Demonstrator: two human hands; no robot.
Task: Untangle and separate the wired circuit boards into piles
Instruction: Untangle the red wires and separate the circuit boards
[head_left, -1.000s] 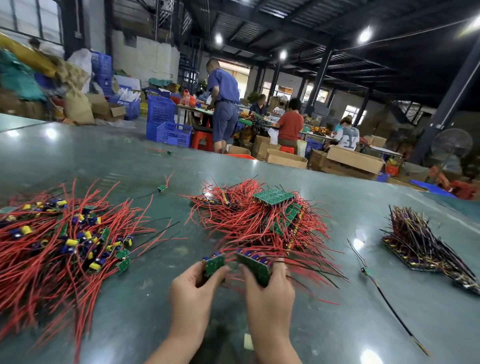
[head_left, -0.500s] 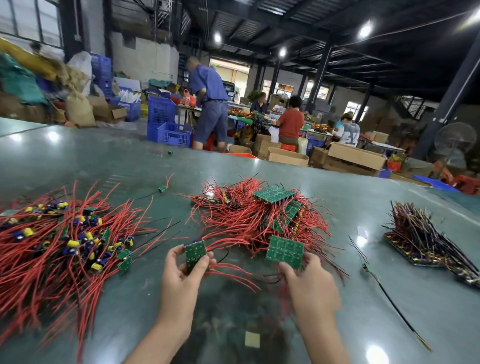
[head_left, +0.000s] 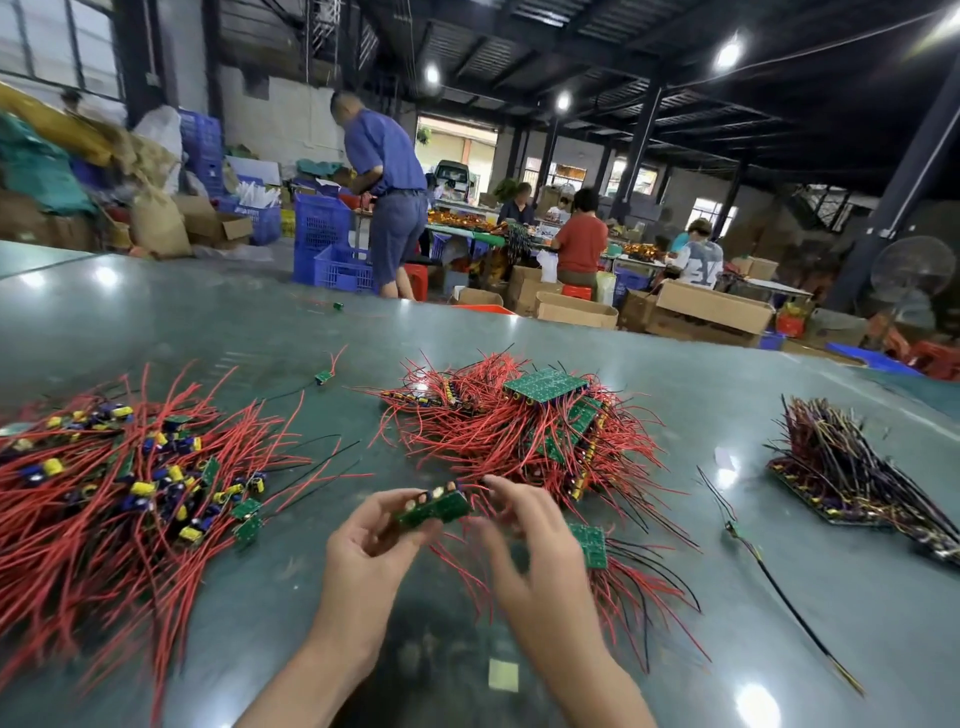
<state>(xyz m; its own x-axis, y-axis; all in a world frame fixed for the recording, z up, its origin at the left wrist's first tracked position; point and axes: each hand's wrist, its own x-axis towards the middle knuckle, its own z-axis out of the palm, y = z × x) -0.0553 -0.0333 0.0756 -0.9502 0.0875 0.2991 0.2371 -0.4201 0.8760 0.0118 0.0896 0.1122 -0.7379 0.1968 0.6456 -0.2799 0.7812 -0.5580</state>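
pinched at its near end by the left hand (head_left: 363, 540), a small green circuit board (head_left: 434, 510) is lifted just above the worktop (head_left: 779, 649), tilted so its capacitors face away. that grip looks meant to keep the board clear of the tangle while its red wires trail down toward the right. the right hand (head_left: 524, 540) hovers just beside the board's far end with fingers loosely spread and blurred; it seems to hold nothing, though whether a fingertip is touching a wire i cannot tell. a second green board (head_left: 589, 545) lies flat just beside that hand, its red and black leads fanned out on the worktop.

both forearms reach in from the near edge, wrists angled inward so the hands meet in the middle. beyond them sits the tangled heap (head_left: 524, 431) still to be sorted, and to the left a spread pile of red-wired boards (head_left: 114, 499), probably where the lifted board belongs. a dark-wired stack (head_left: 852, 478) rests well apart on the right.
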